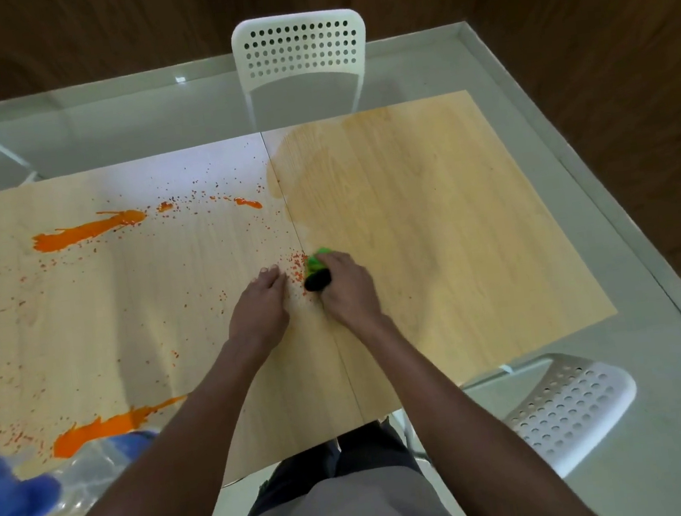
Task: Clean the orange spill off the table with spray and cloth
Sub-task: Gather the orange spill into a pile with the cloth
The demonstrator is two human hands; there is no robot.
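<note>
At the far left I note a blue and clear plastic item [35,479], blurred; I cannot tell if it is the spray. The left half of the table [478,241] carries the remaining work: one large orange streak [87,232] at the back, another [106,428] at the near edge, and scattered specks between. The left hand [261,306] rests flat, holding nothing. Just beside it, the right hand [349,289] has its grip closed over a bunched green cloth [317,265], pressed against specks at the table seam. The right half looks wiped, with a damp orange film. I judge the task under half done.
</note>
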